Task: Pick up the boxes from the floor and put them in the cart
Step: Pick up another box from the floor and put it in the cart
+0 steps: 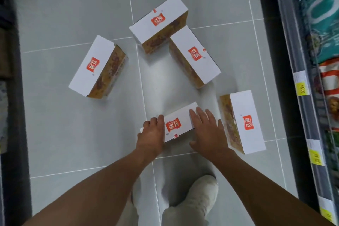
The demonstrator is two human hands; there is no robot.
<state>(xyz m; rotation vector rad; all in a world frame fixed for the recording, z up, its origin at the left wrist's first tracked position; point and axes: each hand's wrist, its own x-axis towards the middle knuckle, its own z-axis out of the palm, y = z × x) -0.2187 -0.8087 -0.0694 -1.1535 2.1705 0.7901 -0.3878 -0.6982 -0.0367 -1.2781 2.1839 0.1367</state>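
Note:
Several white boxes with red logos and brown printed sides lie scattered on the grey tiled floor. The nearest box (178,122) lies flat just ahead of my feet. My left hand (151,134) grips its left end, fingers curled over the far edge and thumb at the near corner. My right hand (208,132) rests flat over its right end with fingers spread. Other boxes lie at the right (245,121), centre right (197,54), far centre (157,19) and left (92,65). No cart is in view.
Store shelving with packaged goods and yellow price tags (300,88) runs along the right side. A dark shelf base (16,97) borders the left. My white shoes (200,194) stand on the tiles below the nearest box.

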